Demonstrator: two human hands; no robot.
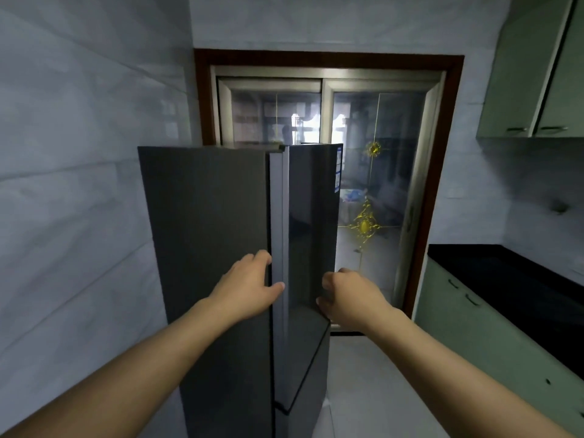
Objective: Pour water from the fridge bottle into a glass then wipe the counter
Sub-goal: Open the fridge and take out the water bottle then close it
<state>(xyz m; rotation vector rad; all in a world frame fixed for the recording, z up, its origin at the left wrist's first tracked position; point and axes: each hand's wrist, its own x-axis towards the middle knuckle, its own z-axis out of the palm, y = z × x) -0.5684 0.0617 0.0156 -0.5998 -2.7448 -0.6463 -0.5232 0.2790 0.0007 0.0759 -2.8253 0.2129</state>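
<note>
The bottle is out of view, presumably inside the fridge (300, 374) straight ahead of both hands, behind its tall upright doors. The left hand (249, 286) hooks its fingers round the inner edge of the left door (205, 232) at the centre seam, nearest the opening. The right hand (347, 298) is curled by the outer edge of the right door (309, 232), grip unclear; the worktop (493, 273) lies well off right

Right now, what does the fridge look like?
The fridge is tall and dark grey, standing before a glass door. Its left panel looks matte, its right one glossy with a blue sticker near the top. No inside shows. The left hand grips the edge between them; the right hand curls round the glossy panel's far edge.
</note>
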